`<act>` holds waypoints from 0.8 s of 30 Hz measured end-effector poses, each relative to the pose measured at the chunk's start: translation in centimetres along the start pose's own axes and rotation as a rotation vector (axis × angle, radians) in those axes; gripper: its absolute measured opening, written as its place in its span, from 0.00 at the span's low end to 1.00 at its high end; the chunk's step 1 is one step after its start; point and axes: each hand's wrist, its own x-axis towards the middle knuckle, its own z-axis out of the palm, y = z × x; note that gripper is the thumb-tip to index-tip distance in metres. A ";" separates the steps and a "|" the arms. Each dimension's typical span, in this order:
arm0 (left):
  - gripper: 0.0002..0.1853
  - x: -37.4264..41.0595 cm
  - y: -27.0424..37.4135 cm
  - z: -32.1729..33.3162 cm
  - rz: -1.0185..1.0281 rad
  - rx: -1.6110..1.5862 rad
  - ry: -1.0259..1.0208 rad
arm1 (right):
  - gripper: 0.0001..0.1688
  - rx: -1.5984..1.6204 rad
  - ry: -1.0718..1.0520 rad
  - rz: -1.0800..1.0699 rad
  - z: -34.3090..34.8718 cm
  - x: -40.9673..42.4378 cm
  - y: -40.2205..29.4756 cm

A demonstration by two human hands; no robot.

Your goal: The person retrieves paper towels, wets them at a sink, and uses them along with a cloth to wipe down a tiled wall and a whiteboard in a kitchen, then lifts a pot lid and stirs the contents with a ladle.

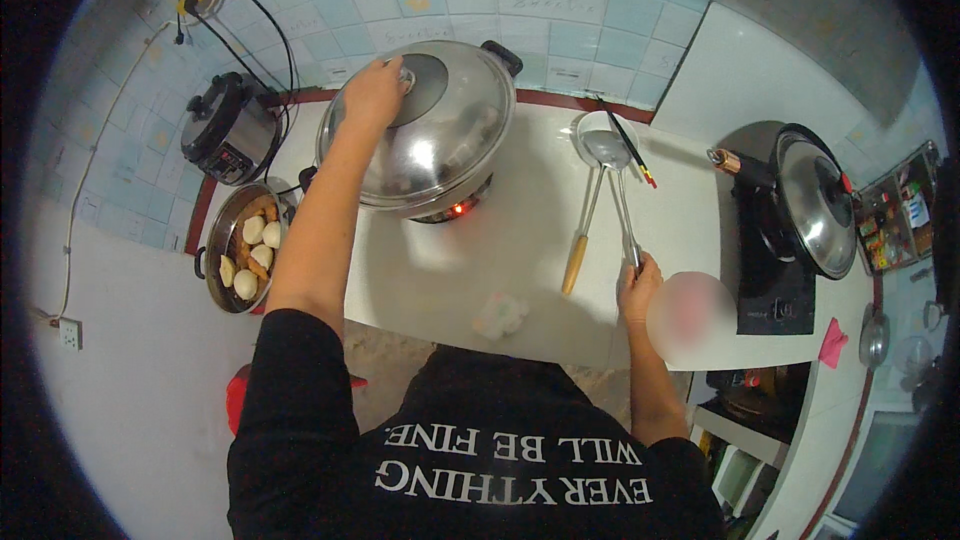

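My left hand (373, 94) grips the knob of a domed metal lid (465, 120), which sits on a large pot (442, 202) at the back of the counter. A red glow shows beneath that pot. In my right hand (640, 289) is the handle end of a long metal cooking utensil (625, 219). Its head rests on a white bowl (596, 122), overlapping that of a second utensil with a wooden handle (575, 264). Which head belongs to a ladle or a spatula, I cannot tell. Dark chopsticks with red ends (634, 146) lie across the bowl.
Left stands an electric pressure cooker (232, 131), with a pot (212, 270) of pale round pieces and brown food nearer me. A crumpled plastic bag (500, 315) lies near the front edge. Right, a lidded wok (817, 202) sits on a black cooktop (772, 307), near a pink cloth (833, 343).
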 end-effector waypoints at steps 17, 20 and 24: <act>0.19 -0.1 -0.3 -0.6 0.114 -0.044 -0.001 | 0.24 -0.057 -0.342 -0.607 6.1 -13.9 -16.8; 0.20 -0.1 -1.1 0.0 0.148 -0.059 0.038 | 0.23 -0.172 -0.289 -0.648 8.4 -16.7 -16.9; 0.22 -1.0 -2.4 -1.2 0.200 -0.250 0.082 | 0.22 0.202 -0.358 -0.477 9.4 -16.0 -15.0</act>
